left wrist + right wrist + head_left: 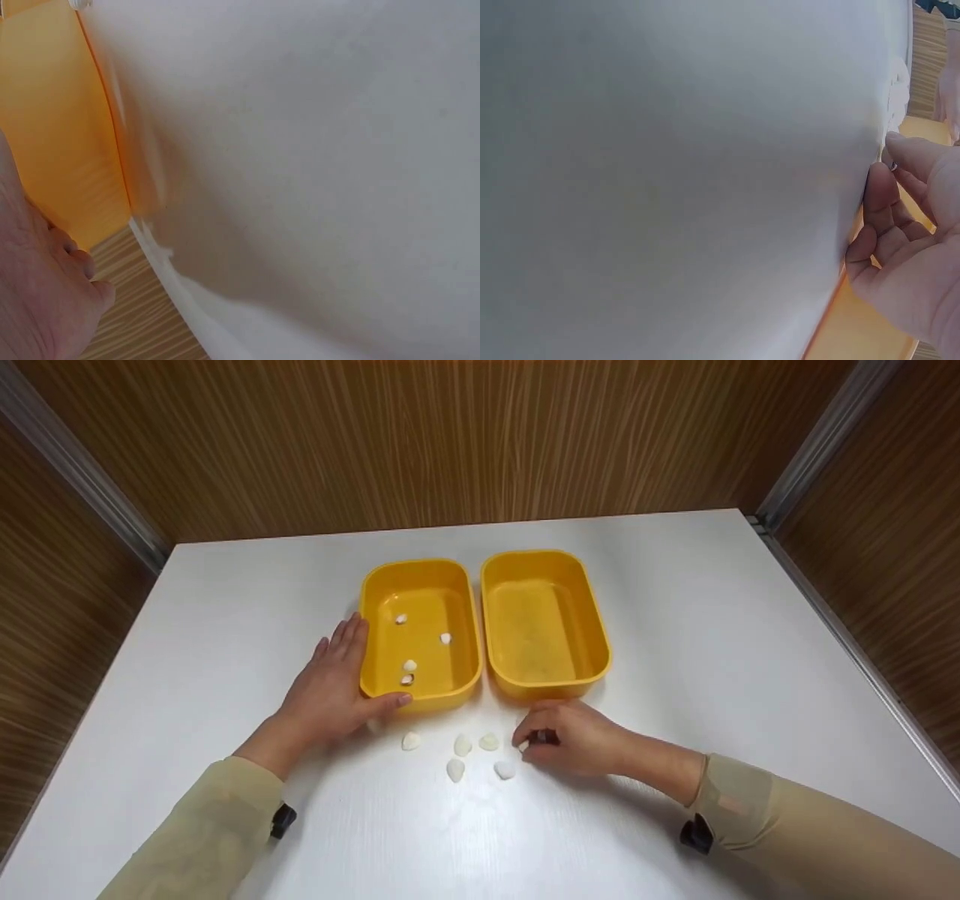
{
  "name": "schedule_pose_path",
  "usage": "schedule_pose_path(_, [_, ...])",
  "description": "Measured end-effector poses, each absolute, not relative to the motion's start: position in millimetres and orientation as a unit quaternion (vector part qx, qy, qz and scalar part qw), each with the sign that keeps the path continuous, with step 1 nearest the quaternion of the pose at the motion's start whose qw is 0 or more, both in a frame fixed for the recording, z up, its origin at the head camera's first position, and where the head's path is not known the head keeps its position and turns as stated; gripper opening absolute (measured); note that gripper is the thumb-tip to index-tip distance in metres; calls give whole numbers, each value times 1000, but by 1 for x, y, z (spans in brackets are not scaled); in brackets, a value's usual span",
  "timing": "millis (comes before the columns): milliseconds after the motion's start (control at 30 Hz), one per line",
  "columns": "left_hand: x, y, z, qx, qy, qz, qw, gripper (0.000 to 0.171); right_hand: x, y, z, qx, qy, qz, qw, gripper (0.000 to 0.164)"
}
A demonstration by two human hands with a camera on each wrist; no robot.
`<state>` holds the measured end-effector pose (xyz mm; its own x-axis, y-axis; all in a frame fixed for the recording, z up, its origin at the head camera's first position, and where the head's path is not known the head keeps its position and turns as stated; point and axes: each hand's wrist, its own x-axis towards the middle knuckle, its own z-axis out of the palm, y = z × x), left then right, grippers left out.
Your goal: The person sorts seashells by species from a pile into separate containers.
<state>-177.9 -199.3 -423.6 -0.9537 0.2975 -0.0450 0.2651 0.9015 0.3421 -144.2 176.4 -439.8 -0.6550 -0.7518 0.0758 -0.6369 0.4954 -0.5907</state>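
Observation:
Against the left side of the left yellow tray [421, 701] rests my left hand [330, 686], its fingers straight along the wall and its thumb across the near rim corner. Several small whitish shell-like pieces [409, 666] lie inside that tray. My right hand [574, 735] pinches a small pale shell-like piece [523, 745] between thumb and forefinger, low over the table just in front of the right yellow tray [546, 679]. To its left, several loose whitish pieces [463, 745] are scattered on the table. The right wrist view shows the pinching fingertips [882, 184].
Both trays stand side by side on a white table [675, 607], a narrow gap between them. Nothing shows inside the right tray. Wood-grain panels [465, 442] rise behind the table and at both sides. A black wrist strap piece [697, 834] sits under the right sleeve.

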Motion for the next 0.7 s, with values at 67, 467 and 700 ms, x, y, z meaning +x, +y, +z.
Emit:
schedule_pose_path(67, [-178, -200, -423, 147, 974, 168, 47, 128, -144, 176, -439, -403, 857, -307, 94, 12])
schedule_pose_path(467, [-178, -201, -423, 149, 973, 168, 46, 128, -142, 172, -407, -418, 830, -363, 69, 15])
schedule_pose_path(700, [-178, -200, -423, 146, 973, 170, 49, 129, -152, 158, -375, -446, 813, -374, 1, 16])
